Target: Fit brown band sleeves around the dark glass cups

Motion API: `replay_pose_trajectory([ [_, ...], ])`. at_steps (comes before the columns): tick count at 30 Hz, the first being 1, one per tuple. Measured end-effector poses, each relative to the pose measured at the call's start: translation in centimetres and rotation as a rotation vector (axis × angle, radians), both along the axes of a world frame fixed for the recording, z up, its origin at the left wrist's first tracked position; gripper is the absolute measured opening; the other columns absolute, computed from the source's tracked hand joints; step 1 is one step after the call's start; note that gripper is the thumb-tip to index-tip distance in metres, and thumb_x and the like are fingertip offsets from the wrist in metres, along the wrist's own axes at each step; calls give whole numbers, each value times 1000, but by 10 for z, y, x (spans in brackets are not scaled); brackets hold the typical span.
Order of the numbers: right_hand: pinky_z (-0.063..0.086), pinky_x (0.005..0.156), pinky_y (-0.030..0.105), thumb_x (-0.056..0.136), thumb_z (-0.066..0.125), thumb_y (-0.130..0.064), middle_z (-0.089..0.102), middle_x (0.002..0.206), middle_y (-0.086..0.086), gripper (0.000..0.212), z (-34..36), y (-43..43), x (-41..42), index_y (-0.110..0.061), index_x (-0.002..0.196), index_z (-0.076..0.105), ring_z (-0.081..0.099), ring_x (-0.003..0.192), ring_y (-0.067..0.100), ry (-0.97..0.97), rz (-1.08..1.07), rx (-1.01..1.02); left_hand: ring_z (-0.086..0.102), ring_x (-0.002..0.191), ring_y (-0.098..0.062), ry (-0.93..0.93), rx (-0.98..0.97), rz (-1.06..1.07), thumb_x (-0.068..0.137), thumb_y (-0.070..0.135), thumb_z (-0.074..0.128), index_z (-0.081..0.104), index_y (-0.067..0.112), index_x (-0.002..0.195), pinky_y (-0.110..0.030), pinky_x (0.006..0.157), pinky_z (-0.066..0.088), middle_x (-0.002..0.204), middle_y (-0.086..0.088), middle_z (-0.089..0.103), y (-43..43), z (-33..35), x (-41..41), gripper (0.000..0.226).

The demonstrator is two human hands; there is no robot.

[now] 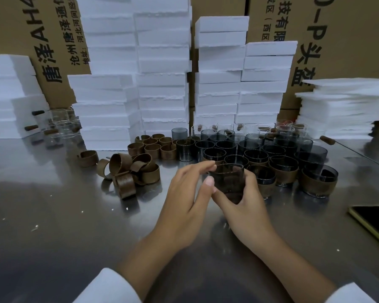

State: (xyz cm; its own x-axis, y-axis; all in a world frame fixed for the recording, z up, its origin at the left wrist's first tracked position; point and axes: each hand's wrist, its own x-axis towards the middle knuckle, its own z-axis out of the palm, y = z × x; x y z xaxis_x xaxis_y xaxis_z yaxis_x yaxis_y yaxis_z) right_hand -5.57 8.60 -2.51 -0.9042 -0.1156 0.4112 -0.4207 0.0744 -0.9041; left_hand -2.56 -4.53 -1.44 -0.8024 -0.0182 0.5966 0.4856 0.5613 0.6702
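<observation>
Your right hand (pixel 245 206) curls its fingers round a smoky, see-through dark glass cup (pixel 228 180), your left hand (pixel 184 204) touches its rim with straight fingers, and your thumbs hide whether a brown band wraps its base.

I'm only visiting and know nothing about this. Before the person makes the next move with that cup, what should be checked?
1. Grip on the dark glass cup: ok, the right hand curls round it.
2. Left hand free to help: ok, straight fingers touch the cup's side.
3. Sleeve already on this cup: cannot tell, the glass is dark and the hands cover it.
4. Spare brown band sleeves: ok, a loose pile lies to the left.
5. Bare dark cups left to do: ok, several stand behind.
6. Phone out of the way: ok, it lies apart at the right.
</observation>
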Motion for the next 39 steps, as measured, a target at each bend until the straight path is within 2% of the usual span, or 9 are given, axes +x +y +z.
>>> replay_pose_trajectory([
  [5, 48, 81, 13, 73, 79, -23, 64, 108, -12, 53, -3, 0, -1, -32, 116, 49, 61, 100, -2, 13, -14, 15, 39, 125, 7, -54, 40, -31, 96, 43, 29, 51, 32, 129, -5, 99, 28, 126, 22, 54, -1, -2, -1, 42],
  [11, 48, 80, 12, 72, 80, -14, 66, 104, -16, 53, -8, 0, -1, -34, 112, 52, 64, 97, -1, 24, 38, 39, 38, 126, 10, -75, 62, -72, 91, 60, 24, 47, 40, 129, -6, 101, 28, 130, 22, 52, -1, -2, -3, 49],
  [15, 47, 78, 10, 62, 77, -31, 63, 101, -20, 56, -7, 0, 1, -36, 111, 50, 62, 97, -1, 41, 60, 62, 38, 128, 7, -64, 25, -80, 90, 64, 23, 46, 43, 129, -10, 105, 29, 130, 23, 50, -2, -1, -3, 50],
  [18, 48, 82, 15, 57, 72, -47, 63, 103, -17, 61, -6, -1, 3, -39, 113, 50, 61, 100, 1, 42, 76, 78, 36, 132, 2, -34, -58, -84, 92, 62, 22, 47, 35, 134, -25, 110, 32, 132, 20, 48, -1, 1, -2, 56],
  [22, 47, 83, 14, 54, 68, -51, 62, 109, -14, 66, -3, -1, 5, -38, 116, 47, 59, 101, 0, 51, 97, 118, 37, 134, -5, 4, -76, -115, 93, 64, 22, 47, 34, 135, -36, 108, 36, 134, 17, 48, 5, 3, 2, 57],
  [25, 49, 82, 18, 55, 69, -47, 63, 106, -12, 66, -1, 0, 5, -35, 116, 47, 61, 98, 2, 25, 106, 108, 35, 135, -3, 31, -72, -142, 94, 64, 23, 49, 33, 134, -30, 108, 36, 134, 17, 48, 7, 3, 4, 56],
  [30, 48, 73, 12, 72, 78, -17, 65, 101, -11, 47, 1, 3, 1, -34, 107, 51, 63, 89, -5, -54, 66, 25, 32, 137, -1, 60, -99, -181, 96, 59, 25, 52, 29, 132, -11, 104, 28, 134, 20, 50, 10, 3, 5, 53],
  [35, 48, 70, 8, 63, 77, -28, 66, 96, -13, 47, 4, 3, 0, -34, 103, 54, 62, 84, -9, -118, 11, -72, 42, 131, -4, 131, -113, -147, 98, 52, 28, 57, 26, 127, -14, 102, 32, 128, 12, 55, 8, 4, 5, 49],
  [39, 49, 77, 17, 62, 76, -30, 67, 96, -11, 47, 5, 2, 1, -33, 104, 54, 64, 86, -4, -158, -10, -88, 49, 122, -5, 143, -116, -83, 98, 45, 31, 60, 24, 122, -16, 98, 37, 121, 7, 58, 5, 4, 4, 44],
])
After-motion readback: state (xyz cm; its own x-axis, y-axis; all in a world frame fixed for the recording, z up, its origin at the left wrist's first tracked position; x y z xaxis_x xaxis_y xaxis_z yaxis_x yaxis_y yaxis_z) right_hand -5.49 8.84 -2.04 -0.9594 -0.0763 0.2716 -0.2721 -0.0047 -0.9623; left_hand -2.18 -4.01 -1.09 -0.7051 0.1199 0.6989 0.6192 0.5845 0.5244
